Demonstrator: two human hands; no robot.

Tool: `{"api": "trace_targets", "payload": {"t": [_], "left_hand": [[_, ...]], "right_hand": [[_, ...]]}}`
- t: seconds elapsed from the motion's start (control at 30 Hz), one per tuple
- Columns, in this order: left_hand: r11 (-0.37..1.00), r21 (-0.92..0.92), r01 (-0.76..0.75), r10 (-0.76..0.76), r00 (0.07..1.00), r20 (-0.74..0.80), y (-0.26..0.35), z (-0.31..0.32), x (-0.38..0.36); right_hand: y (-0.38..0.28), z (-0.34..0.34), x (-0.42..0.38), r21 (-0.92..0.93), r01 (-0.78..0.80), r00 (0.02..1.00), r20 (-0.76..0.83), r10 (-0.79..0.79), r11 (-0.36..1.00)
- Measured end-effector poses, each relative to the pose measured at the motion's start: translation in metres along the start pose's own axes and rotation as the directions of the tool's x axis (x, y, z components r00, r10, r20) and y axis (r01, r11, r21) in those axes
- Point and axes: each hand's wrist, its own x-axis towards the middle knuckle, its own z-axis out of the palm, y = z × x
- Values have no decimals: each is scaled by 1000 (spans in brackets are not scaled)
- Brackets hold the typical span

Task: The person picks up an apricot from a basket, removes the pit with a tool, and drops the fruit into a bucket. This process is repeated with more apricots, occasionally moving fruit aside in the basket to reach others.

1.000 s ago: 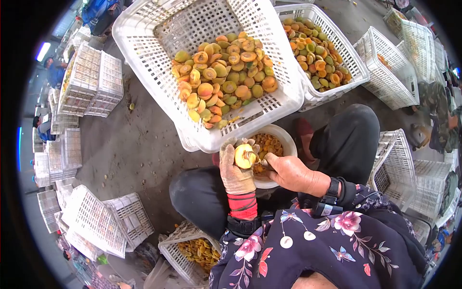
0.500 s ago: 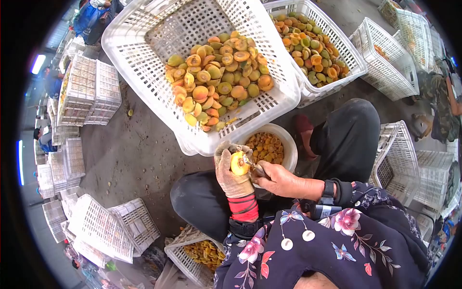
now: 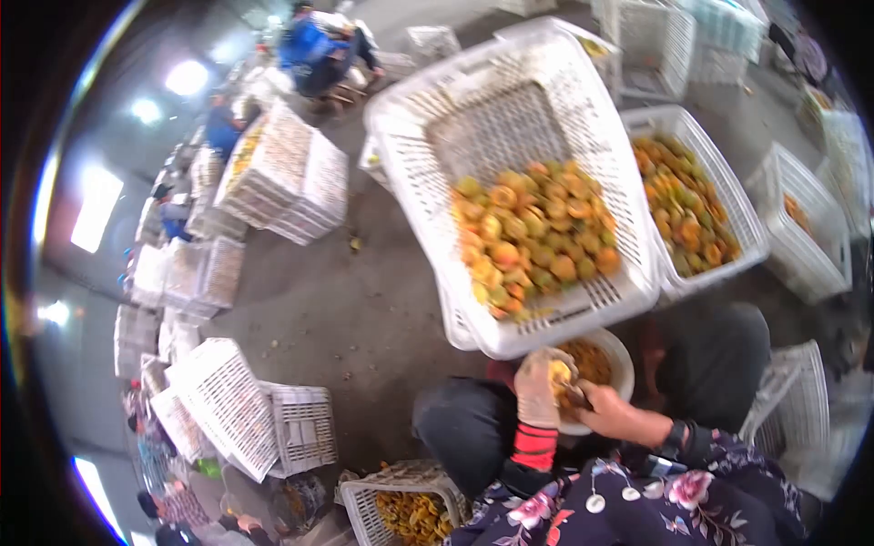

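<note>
My left hand, in a pale work glove with a red band at the wrist, is closed around a yellow-orange apricot half. My bare right hand grips a small hand tool with a dark handle; its tip is at the fruit, blurred and partly hidden. Just beyond both hands stands a white bucket holding small orange-brown pieces, probably pits. Above it, a big white crate is tilted toward me, with many apricot halves heaped in its lower part.
Another white crate of fruit stands at the right. A small crate with yellow fruit pieces sits by my left knee. Stacked crates and tipped crates line the left side. A person in blue sits farther back.
My view has swung left and up, so hands and crates appear farther right and lower. The left hand still holds the apricot half, with the tool still at it.
</note>
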Motion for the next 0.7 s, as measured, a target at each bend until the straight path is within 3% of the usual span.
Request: {"api": "trace_targets", "payload": {"t": [0.03,0.07,0.13,0.17,0.2,0.27,0.3,0.33,0.37,0.4,0.43,0.47,0.5,0.53,0.57,0.6,0.63,0.67,0.7], "left_hand": [[999,-44,4,-6,999,-36,-1,1,0],[996,-86,7,-12,999,-48,1,2,-2],[982,-187,34,-27,999,39,0,-2,-4],[975,-212,60,-57,998,24,2,0,-6],[976,-173,129,-131,991,1,4,1,-6],[983,37,180,-176,980,-87,3,2,-3],[985,34,172,-169,982,-85,1,1,-2],[988,50,148,-146,989,-39,-2,0,-1],[990,65,124,-124,992,5,-3,-1,-1],[991,61,117,-118,993,3,2,-1,-1],[996,50,77,-83,987,134,7,-2,-2],[999,34,41,-49,964,261,12,-1,-6],[989,-90,116,-91,966,243,14,4,-10],[988,-96,122,-95,965,243,11,1,-5],[986,-143,89,-59,977,205,4,-6,0],[979,-192,71,-39,985,168,-5,-7,0],[978,-205,43,-25,996,89,-7,-6,-6],[978,-210,15,-13,1000,8,-4,-5,-4],[979,-203,-1,-6,999,-32,-4,-3,-7]], "right_hand": [[-32,-12,9,109,-331,936,166,311,937],[-64,-25,11,143,-645,743,349,571,751],[-38,-11,1,142,-299,947,165,275,944],[-26,-6,3,28,-118,990,83,115,993],[-15,-9,2,23,-106,991,82,104,994],[-15,-17,3,-303,-151,946,232,226,941],[-16,-21,5,-309,-144,947,231,221,940],[-20,-27,7,12,-379,842,419,339,925],[-25,-33,8,273,-617,698,622,354,738],[-34,-39,10,418,-807,546,796,260,417],[-47,-45,5,496,-808,568,799,198,318],[-48,-44,6,491,-810,565,801,197,320],[-48,-44,6,493,-798,583,778,235,348],[-49,-45,4,494,-786,601,750,276,371],[-43,-40,8,266,-593,714,609,345,760],[-9,-14,1,36,26,976,215,-33,999],[-12,-17,-24,3,20,974,225,-20,1000],[-5,-14,-3,-293,67,983,185,-12,954],[-28,-22,0,-342,45,977,210,30,939]]}}
